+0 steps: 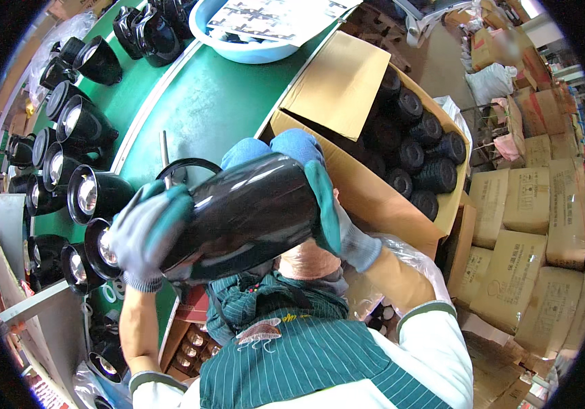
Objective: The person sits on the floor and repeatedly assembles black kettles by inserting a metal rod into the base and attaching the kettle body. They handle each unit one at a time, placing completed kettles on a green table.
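Observation:
A glossy black flask body [251, 208] lies tilted across my lap, held between my two gloved hands. My right hand [340, 218] presses around its broad right end, with the green-coated palm against it. At the lower left end, my left hand [149, 235] is curled over the flask, its grey-and-green glove blurred by motion. The left hand hides that end of the flask. Just behind it, a black ring-shaped part [193, 163] shows beside an upright metal rod [164, 153].
On the green bench [203, 95] to the left stand several black flask parts [91, 194] with shiny insides. A blue basin [251, 48] sits at the far end. To my right, an open carton [374, 194] holds ridged black parts [412, 153]. Stacked cartons [510, 273] stand beyond.

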A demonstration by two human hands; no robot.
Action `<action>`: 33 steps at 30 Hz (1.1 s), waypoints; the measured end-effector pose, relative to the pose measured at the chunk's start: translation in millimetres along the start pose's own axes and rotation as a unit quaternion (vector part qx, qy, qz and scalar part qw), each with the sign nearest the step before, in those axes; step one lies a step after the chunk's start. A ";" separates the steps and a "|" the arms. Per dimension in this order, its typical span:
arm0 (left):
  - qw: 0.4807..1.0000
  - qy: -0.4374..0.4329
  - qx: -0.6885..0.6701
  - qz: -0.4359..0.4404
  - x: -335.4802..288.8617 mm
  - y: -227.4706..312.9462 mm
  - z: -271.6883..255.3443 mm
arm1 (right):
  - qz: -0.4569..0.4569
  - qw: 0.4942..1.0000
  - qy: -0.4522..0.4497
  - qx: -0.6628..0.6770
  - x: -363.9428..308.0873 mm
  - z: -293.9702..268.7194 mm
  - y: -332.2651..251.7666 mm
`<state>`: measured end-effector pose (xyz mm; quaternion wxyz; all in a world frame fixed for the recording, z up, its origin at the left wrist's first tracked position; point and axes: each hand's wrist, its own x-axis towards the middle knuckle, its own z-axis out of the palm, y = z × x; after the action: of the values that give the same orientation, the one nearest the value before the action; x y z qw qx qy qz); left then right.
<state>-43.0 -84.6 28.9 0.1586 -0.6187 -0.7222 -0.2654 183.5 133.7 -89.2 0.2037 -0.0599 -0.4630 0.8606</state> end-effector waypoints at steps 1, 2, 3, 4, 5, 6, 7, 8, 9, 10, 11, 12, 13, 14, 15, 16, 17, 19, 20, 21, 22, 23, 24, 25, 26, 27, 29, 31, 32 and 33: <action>0.994 -0.030 0.054 0.090 11.5 9.2 -11.6 | 0.006 0.992 -0.007 -0.125 -4.4 -6.5 -6.4; 0.998 -0.012 0.031 0.046 13.6 9.8 -13.1 | 0.005 0.968 -0.024 -0.251 -3.5 -12.0 -13.2; 1.000 0.014 0.026 0.000 -16.9 -15.6 -0.2 | 0.006 0.930 -0.034 -0.365 -11.9 -15.4 -20.1; 0.986 0.015 -0.077 -0.147 -30.5 -20.0 10.4 | 0.101 0.971 -0.028 -0.217 -1.9 16.8 -49.4; 0.940 0.015 -0.184 -0.286 -36.7 -19.6 12.8 | 0.078 0.956 -0.069 -0.274 -1.5 25.9 -63.1; 0.895 -0.034 -0.258 -0.362 -25.9 -11.3 12.2 | -0.004 0.909 -0.124 -0.398 -0.3 25.8 -66.9; 0.842 0.025 -0.370 -0.391 -48.1 -21.0 33.8 | -0.095 0.865 -0.162 -0.466 7.2 28.3 -70.5; 0.808 0.018 -0.434 -0.399 -88.2 -36.8 52.4 | -0.169 0.840 -0.185 -0.481 15.4 33.9 -72.4; 0.827 0.006 -0.414 -0.379 -79.6 -32.2 51.8 | -0.211 0.841 -0.183 -0.463 18.4 37.1 -70.8; 0.850 0.001 -0.376 -0.368 -75.2 -24.8 38.9 | -0.205 0.882 -0.171 -0.388 21.0 45.3 -63.2; 0.867 -0.011 -0.360 -0.344 -66.0 -21.3 43.1 | -0.152 0.930 -0.124 -0.312 14.3 46.7 -54.3; 0.920 0.017 -0.268 -0.285 -40.7 -13.3 26.5 | -0.087 0.972 -0.066 -0.210 9.1 46.4 -42.4; 0.958 0.044 -0.175 -0.223 -23.7 -9.1 11.9 | -0.028 0.988 -0.022 -0.149 5.2 42.5 -34.3; 0.995 -0.005 -0.058 -0.082 -10.5 -5.1 -6.8 | 0.025 0.992 0.004 -0.122 4.6 32.2 -25.0; 0.996 -0.021 0.049 0.071 3.8 -2.0 -21.5 | 0.064 0.991 0.027 -0.110 2.8 17.3 -15.7; 0.997 -0.037 0.041 0.056 2.5 -2.9 -24.4 | 0.090 0.988 0.028 -0.118 2.9 7.9 -8.2; 0.998 -0.041 0.033 0.043 7.6 -8.9 -23.0 | 0.075 0.974 -0.002 -0.212 4.9 6.3 -15.1; 0.969 0.035 -0.152 -0.193 -21.8 -20.4 -0.3 | 0.033 0.915 -0.081 -0.394 -2.7 21.9 -39.0; 0.948 0.003 -0.206 -0.244 -23.1 -19.9 5.1 | -0.045 0.857 -0.123 -0.499 -2.3 23.3 -45.7; 0.920 -0.030 -0.256 -0.294 -25.0 -19.2 10.7 | -0.112 0.816 -0.147 -0.547 1.0 24.9 -51.8; 0.867 0.023 -0.356 -0.347 -60.6 -33.8 35.6 | -0.231 0.792 -0.176 -0.538 20.2 29.3 -56.7; 0.862 -0.009 -0.364 -0.353 -85.8 -43.4 52.7 | -0.243 0.826 -0.161 -0.482 24.7 38.1 -55.0; 0.908 0.021 -0.313 -0.278 -92.1 -39.1 57.8 | -0.255 0.855 -0.145 -0.428 28.0 46.7 -56.6; 0.920 0.037 -0.290 -0.260 -78.2 -32.5 54.0 | -0.267 0.878 -0.124 -0.377 29.4 52.2 -57.3; 0.932 0.055 -0.261 -0.244 -64.9 -25.3 46.0 | -0.178 0.945 -0.064 -0.266 27.5 61.6 -57.4; 0.917 0.056 -0.269 -0.288 -30.0 -9.6 25.5 | -0.083 0.985 0.008 -0.152 25.0 64.3 -53.4; 0.976 0.058 -0.134 -0.162 -5.9 -2.3 3.0 | -0.044 0.983 -0.002 -0.178 30.1 62.9 -65.9; 0.955 0.071 -0.202 -0.203 -26.0 -11.2 11.9 | -0.075 0.962 -0.030 -0.260 26.4 68.4 -74.0; 0.939 0.034 -0.193 -0.284 -27.9 -9.5 10.7 | -0.134 0.933 -0.054 -0.330 29.5 68.5 -77.4; 0.915 0.069 -0.267 -0.296 -49.8 -23.5 27.3 | -0.212 0.887 -0.084 -0.400 31.6 66.0 -82.2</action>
<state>-54.1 -111.3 -25.3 -0.0488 -0.3764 -0.7620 -0.5248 159.7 135.7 18.2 0.3005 0.0360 -0.7853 0.5402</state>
